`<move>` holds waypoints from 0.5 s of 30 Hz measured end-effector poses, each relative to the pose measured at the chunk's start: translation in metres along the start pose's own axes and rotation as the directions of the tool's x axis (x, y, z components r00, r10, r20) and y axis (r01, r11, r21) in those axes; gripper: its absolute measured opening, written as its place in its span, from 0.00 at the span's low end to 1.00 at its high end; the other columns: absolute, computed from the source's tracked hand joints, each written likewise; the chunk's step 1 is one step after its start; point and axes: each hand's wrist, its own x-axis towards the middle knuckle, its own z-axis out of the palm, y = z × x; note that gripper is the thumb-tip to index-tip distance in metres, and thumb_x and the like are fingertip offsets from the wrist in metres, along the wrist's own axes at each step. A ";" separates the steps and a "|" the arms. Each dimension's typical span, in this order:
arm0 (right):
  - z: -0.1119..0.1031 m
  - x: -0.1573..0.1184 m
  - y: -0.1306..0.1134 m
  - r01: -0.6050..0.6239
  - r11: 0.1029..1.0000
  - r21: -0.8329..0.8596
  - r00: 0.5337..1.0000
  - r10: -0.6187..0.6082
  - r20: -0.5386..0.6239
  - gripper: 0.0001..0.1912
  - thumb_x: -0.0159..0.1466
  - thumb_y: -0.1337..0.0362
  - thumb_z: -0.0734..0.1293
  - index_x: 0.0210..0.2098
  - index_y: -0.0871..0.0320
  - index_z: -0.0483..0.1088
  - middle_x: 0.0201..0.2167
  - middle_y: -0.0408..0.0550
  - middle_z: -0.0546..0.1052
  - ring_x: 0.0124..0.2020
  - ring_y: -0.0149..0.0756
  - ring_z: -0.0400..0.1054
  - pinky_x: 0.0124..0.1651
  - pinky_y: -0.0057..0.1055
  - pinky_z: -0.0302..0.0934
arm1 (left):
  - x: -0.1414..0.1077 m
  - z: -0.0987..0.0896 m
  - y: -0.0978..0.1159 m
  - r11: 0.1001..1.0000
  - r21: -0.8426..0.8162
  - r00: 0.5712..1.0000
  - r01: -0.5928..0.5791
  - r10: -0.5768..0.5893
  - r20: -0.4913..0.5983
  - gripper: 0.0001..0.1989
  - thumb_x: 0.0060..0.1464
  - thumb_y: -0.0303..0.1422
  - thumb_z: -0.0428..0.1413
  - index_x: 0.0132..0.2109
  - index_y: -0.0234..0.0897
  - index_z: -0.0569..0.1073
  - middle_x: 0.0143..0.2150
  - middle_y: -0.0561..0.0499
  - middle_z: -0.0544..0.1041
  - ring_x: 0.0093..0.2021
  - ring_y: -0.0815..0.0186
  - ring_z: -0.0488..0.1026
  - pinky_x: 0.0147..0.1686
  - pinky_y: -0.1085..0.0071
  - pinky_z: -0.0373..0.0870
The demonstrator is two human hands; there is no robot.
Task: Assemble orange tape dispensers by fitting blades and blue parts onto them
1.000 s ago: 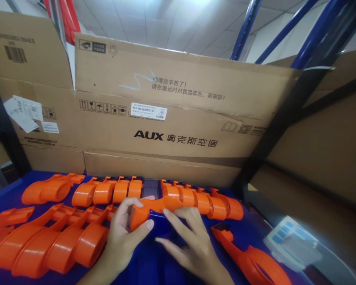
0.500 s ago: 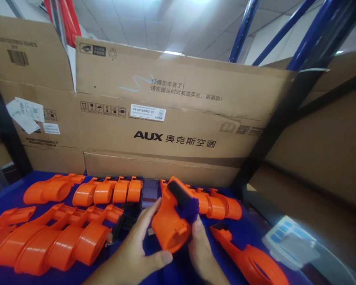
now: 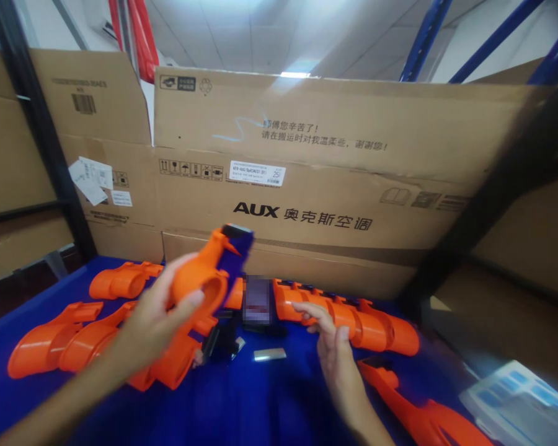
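Observation:
My left hand [image 3: 165,316] is wrapped round an orange plastic tape dispenser [image 3: 199,275], held up and tilted above the blue table surface. The dispenser has a round hollow body, a narrow arm, a dark blue part along its side and a black piece at the top. My right hand [image 3: 332,344] is apart from it, empty, with its fingers loosely spread in front of a row of similar orange dispensers [image 3: 341,317]. A small shiny strip [image 3: 270,354] lies on the blue surface [image 3: 270,396] between my hands.
More orange pieces [image 3: 41,347] stand at the left, partly behind my left arm. A phone [image 3: 257,300] lies at the back middle, with dark items [image 3: 223,337] before it. A large orange ringed piece [image 3: 413,412] and a clear-lidded box [image 3: 521,396] lie at right. Cardboard [image 3: 307,248] walls the back.
My right hand has let go of the dispenser and moved right. My left hand has lifted the dispenser up and to the left. The view has shifted, uncovering the shiny strip.

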 end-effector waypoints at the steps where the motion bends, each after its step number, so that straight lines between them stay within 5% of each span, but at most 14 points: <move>1: 0.000 0.000 0.000 -0.023 1.000 0.017 1.000 0.023 -0.011 0.36 0.75 0.43 0.42 0.58 0.48 0.74 0.55 0.50 0.77 0.57 0.47 0.69 0.53 0.43 0.67 | 0.019 -0.023 -0.007 0.992 0.116 0.999 -0.049 0.045 0.030 0.31 0.59 0.49 0.58 0.66 0.47 0.69 0.63 0.49 0.77 0.62 0.48 0.73 0.61 0.56 0.70; 3: 0.000 0.000 0.000 -0.055 0.998 0.035 0.998 0.056 -0.023 0.35 0.75 0.44 0.42 0.55 0.48 0.76 0.53 0.50 0.78 0.55 0.47 0.69 0.52 0.42 0.66 | 0.054 -0.067 -0.028 0.894 0.446 0.999 -0.051 0.054 0.006 0.30 0.62 0.51 0.52 0.66 0.43 0.68 0.62 0.47 0.77 0.61 0.47 0.73 0.61 0.54 0.67; 5: 0.000 0.001 0.000 -0.070 0.997 0.037 0.997 0.070 -0.012 0.36 0.75 0.44 0.43 0.49 0.48 0.78 0.48 0.50 0.79 0.51 0.47 0.70 0.50 0.42 0.66 | 0.079 -0.099 -0.051 0.670 0.743 0.999 0.010 -0.046 0.028 0.30 0.65 0.52 0.46 0.65 0.41 0.68 0.57 0.45 0.80 0.56 0.44 0.76 0.56 0.54 0.69; 7: 0.000 0.002 0.000 -0.080 0.996 0.033 0.997 0.080 0.011 0.38 0.75 0.43 0.42 0.43 0.49 0.79 0.43 0.49 0.80 0.48 0.47 0.71 0.48 0.41 0.65 | 0.093 -0.115 -0.071 0.605 0.796 0.994 0.029 -0.100 0.040 0.31 0.65 0.52 0.44 0.62 0.34 0.72 0.50 0.40 0.82 0.52 0.39 0.77 0.51 0.53 0.69; 11: 0.000 0.004 0.001 -0.074 0.997 0.008 0.997 0.074 0.013 0.40 0.75 0.42 0.41 0.40 0.51 0.79 0.41 0.49 0.80 0.46 0.46 0.71 0.46 0.39 0.65 | 0.099 -0.112 -0.100 0.552 0.833 0.981 0.023 -0.174 0.088 0.32 0.62 0.54 0.46 0.58 0.34 0.75 0.37 0.38 0.83 0.44 0.37 0.80 0.44 0.53 0.70; 15: -0.001 0.004 -0.003 -0.074 0.997 0.002 0.997 0.074 0.009 0.41 0.74 0.42 0.41 0.35 0.52 0.79 0.35 0.49 0.78 0.39 0.45 0.70 0.41 0.39 0.64 | 0.105 -0.099 -0.119 0.545 0.838 0.966 0.011 -0.223 0.132 0.31 0.60 0.55 0.47 0.56 0.37 0.75 0.36 0.36 0.83 0.41 0.37 0.80 0.40 0.55 0.69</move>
